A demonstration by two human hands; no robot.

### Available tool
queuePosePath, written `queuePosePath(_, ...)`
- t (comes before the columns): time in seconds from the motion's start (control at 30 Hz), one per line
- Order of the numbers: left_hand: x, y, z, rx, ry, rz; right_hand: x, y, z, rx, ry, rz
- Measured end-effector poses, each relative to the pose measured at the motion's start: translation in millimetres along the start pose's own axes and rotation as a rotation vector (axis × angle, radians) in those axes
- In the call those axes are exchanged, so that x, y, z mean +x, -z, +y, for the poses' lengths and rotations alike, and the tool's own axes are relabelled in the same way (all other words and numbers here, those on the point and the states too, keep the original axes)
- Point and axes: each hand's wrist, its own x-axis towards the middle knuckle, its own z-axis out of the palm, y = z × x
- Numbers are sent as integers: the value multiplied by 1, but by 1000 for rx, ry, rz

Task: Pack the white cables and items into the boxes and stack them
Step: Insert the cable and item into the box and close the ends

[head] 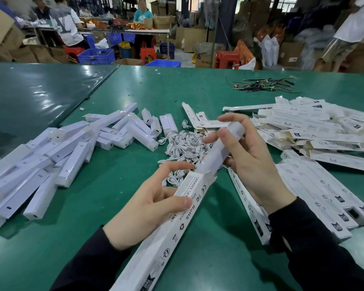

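Left hand (149, 208) grips a long white printed box (166, 232), thumb curled over its top face and fingers underneath, the box running diagonally from the near edge of the green tabletop (208, 259) up toward its middle. Right hand (246, 156) is wrapped around a white bar-shaped item (221, 148), fingers curled over its far end, and the bar's lower end sits inside the box's open mouth, flaps splayed around it. Just behind the box mouth lies a tangle of small white cables (183, 145), near the middle of the tabletop. Toward the left edge, a loose heap of wrapped white bars (57, 156) lies criss-crossed. Along the right edge, a spread of flat, unfolded boxes (315, 127) piles up, and nearer the near-right corner several filled boxes (324, 198) lie side by side, touching. Far across, near the far-right corner, a small bundle of dark wires (265, 84) rests well apart from everything else. Dark sleeves cover both forearms.
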Motion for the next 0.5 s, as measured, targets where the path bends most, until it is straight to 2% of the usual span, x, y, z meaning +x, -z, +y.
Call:
queuePosePath(0.2,-2,3,-1,-63,-8,-101,3,5,3,176,-243,52)
queuePosePath(0.5,-1,7,1,-161,-32,-116,6,16,-4,460,-354,-69)
